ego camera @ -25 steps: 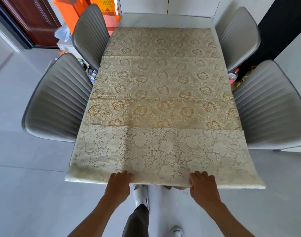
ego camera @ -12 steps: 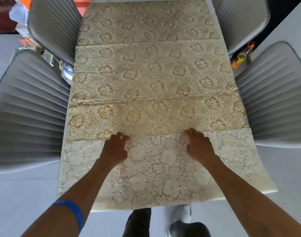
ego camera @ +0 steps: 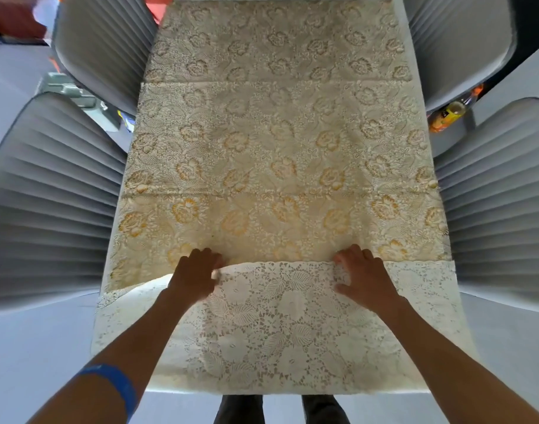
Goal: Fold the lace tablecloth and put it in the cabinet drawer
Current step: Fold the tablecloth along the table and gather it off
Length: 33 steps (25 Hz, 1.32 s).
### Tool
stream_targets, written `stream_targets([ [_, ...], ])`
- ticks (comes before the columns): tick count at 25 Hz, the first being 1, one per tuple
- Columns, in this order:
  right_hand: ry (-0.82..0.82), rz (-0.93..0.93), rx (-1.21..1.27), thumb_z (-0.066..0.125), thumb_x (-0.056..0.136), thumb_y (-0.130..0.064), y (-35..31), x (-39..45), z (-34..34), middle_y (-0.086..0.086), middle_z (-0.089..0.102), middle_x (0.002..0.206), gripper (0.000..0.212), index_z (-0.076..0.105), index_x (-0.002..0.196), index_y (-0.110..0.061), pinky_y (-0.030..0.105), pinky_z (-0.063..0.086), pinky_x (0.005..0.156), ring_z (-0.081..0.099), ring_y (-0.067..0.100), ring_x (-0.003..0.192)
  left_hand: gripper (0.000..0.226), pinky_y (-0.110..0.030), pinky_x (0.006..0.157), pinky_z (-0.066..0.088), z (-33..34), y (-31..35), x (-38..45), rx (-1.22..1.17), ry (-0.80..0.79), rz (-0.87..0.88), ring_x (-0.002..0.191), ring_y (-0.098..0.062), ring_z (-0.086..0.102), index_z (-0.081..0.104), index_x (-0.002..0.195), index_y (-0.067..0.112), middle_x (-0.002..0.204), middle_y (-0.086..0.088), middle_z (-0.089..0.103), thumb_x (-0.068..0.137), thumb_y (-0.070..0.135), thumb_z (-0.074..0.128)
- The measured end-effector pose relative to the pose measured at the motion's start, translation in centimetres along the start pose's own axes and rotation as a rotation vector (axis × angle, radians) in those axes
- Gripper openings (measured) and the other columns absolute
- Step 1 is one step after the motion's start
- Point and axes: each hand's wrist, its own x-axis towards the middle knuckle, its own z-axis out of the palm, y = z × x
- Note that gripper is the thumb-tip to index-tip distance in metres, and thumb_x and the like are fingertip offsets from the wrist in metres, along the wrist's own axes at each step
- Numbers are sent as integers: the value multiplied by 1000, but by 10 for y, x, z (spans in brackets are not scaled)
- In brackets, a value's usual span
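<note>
The cream lace tablecloth (ego camera: 277,148) with golden flowers covers the long table. Its near end is a paler white lace flap (ego camera: 286,325) folded back over the cloth, with a straight edge running across the table. My left hand (ego camera: 194,276) and my right hand (ego camera: 363,276) each grip that edge, fingers curled over it and thumbs on the lace. Left of my left hand the edge lifts off the cloth and bows toward me. No cabinet or drawer is in view.
Grey ribbed chairs flank the table: two on the left (ego camera: 48,203) (ego camera: 106,47) and two on the right (ego camera: 500,203) (ego camera: 458,41). An orange bottle (ego camera: 445,117) lies between the right chairs. My legs stand at the table's near end.
Both hands went from the table's near edge up to the flap's far edge and took hold of it. The flap's left part has now lifted and pulled back toward me.
</note>
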Motion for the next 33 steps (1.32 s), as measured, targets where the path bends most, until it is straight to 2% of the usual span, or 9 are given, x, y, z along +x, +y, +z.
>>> stream_targets([
  [5, -2, -77, -27, 67, 76, -43, 6, 3, -2, 1, 44, 124, 58, 45, 127, -28, 41, 43, 88, 48, 26, 108, 10, -36, 86, 44, -5, 9, -8, -121, 50, -52, 99, -24, 53, 55, 91, 17, 104, -2, 55, 89, 25, 61],
  [10, 29, -105, -69, 62, 82, -34, 7, 13, -5, 3, 52, 117, 33, 62, 112, -21, 40, 41, 88, 51, 28, 106, 8, -30, 75, 42, -20, 9, -5, -302, 56, -154, 93, -24, 60, 55, 87, 19, 96, -1, 67, 89, 21, 62],
  [12, -6, -78, -116, 57, 86, -30, 11, 17, -10, 0, 60, 110, 24, 64, 108, -24, 40, 37, 90, 56, 26, 104, 4, -32, 73, 45, -19, 5, -3, -259, 70, -157, 89, -27, 62, 56, 93, 18, 92, -6, 67, 90, 17, 59],
  [14, -20, 4, -178, 50, 91, -29, 23, 18, -17, -3, 66, 102, 19, 63, 104, -26, 42, 33, 93, 59, 23, 102, 24, -33, 76, 49, -17, -2, -1, -133, 33, -164, 90, -29, 64, 60, 108, 21, 96, -9, 68, 87, 10, 55],
  [18, -61, 78, -147, 50, 94, -28, 45, 28, -41, -6, 71, 98, 17, 66, 100, -27, 39, 33, 93, 63, 21, 103, 48, -32, 98, 44, -32, -13, 19, 152, -130, -112, 118, -19, 58, 50, 137, 24, 130, 0, 62, 90, 16, 56],
  [24, 192, 165, -84, 52, 95, -19, 50, 112, -119, 4, 70, 96, 15, 67, 97, -19, 44, 34, 95, 61, 30, 99, 22, -38, 89, 47, -116, -20, 100, 215, 166, -106, 101, -27, 65, 64, 107, 14, 105, -6, 70, 86, 10, 57],
  [28, 478, 243, -124, 59, 88, -21, 40, 152, -146, 16, 49, 136, 47, 46, 132, -13, 54, 33, 103, 43, 41, 126, 52, -50, 108, 31, -142, -19, 138, 104, 505, -179, 119, -39, 50, 45, 133, 9, 132, -18, 52, 84, 17, 60],
  [30, 395, 228, -73, 59, 89, -25, 22, 137, -128, 14, 32, 152, 60, 33, 141, -15, 56, 28, 109, 29, 39, 139, 61, -50, 110, 30, -127, 1, 126, 20, 430, -184, 126, -37, 44, 33, 142, 12, 143, -16, 41, 88, 25, 57],
  [33, 324, 114, 23, 58, 89, -23, -15, 73, -67, 9, 28, 157, 60, 33, 143, -19, 52, 27, 114, 29, 32, 142, 55, -40, 106, 37, -49, 37, 53, -118, 256, -74, 127, -26, 44, 36, 143, 16, 148, -9, 38, 90, 26, 51],
])
